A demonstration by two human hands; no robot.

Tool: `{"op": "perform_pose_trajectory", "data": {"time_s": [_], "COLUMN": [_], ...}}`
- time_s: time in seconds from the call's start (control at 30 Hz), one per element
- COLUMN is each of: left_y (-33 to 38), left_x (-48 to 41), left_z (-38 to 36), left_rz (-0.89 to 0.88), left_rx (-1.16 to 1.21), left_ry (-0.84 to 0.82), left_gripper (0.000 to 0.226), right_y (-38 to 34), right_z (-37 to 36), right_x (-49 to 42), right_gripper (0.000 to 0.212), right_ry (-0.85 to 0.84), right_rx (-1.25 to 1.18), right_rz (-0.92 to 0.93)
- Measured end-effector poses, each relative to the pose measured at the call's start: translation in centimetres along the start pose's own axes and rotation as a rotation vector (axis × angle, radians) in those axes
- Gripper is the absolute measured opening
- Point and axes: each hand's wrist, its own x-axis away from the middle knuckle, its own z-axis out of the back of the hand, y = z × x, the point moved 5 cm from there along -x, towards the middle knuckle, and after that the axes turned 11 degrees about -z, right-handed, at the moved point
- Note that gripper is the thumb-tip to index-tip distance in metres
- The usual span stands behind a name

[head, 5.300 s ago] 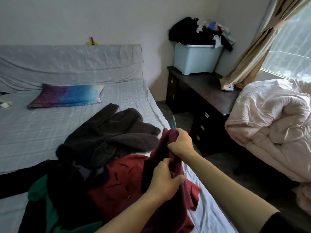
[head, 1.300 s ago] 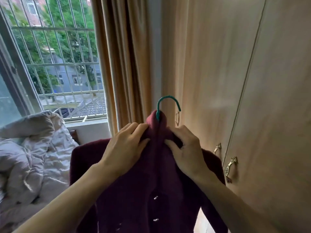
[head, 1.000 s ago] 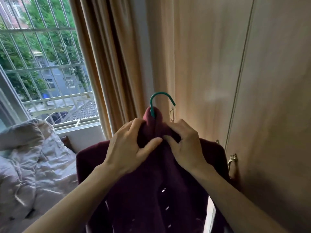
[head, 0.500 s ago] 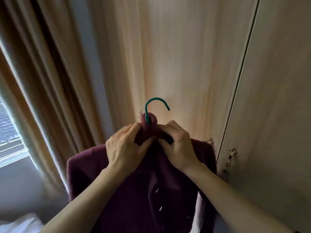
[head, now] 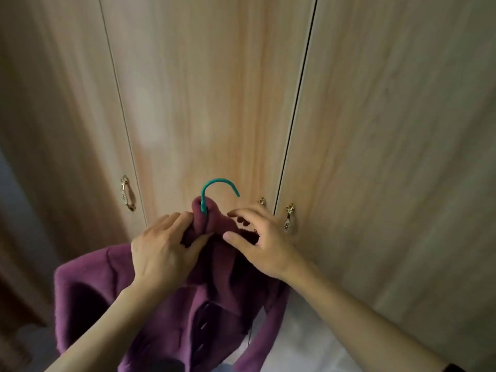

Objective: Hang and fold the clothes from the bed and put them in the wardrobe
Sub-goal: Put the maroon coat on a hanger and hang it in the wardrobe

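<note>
Cardigan (head: 177, 318) on its hanger (head: 218, 187) hangs before the shut wardrobe (head: 201, 103), the left hand (head: 166, 253) pinching its collar. The right hand (head: 265, 245) has just let go, fingers loose, beside the wardrobe's handle (head: 288, 218); opening the door seems next.

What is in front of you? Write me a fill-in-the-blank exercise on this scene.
All the wardrobe doors are ___.
The purple coat hangs on a green ___.
Of the left hand and right hand, only the ___ one grips the coat's collar.
Missing: closed; hanger; left.
</note>
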Motion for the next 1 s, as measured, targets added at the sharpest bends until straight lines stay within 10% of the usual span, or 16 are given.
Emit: {"op": "perform_pose_trajectory", "data": {"time_s": [0.37, 0.53, 0.87, 1.0], "left_y": [1.0, 1.9, 2.2, 2.2], "left_x": [0.2, -0.1, 0.3, 0.9], "left_z": [-2.8, -3.4, -3.6, -3.3], "left_rz": [-0.002, -0.034, -0.004, 0.008], "left_rx": [0.071, 0.057, 0.033, 0.034], "left_ry": [-0.024, -0.037, -0.051, -0.070], "left_gripper": [0.040, 0.038, 0.039, 0.038], "right_y": [10.7, 12.0, 12.9, 12.9], "right_z": [3.1, 3.9, 2.4, 1.7], "right_x": [-2.2, -3.8, -4.9, -4.8], "right_gripper": [0.056, 0.075, 0.035, 0.068], "right_ry": [0.097, -0.123, -0.336, -0.317], "right_rx": [0.486, 0.814, 1.053, 1.028], "right_rz": [-0.190, -0.083, 0.005, 0.034]}}
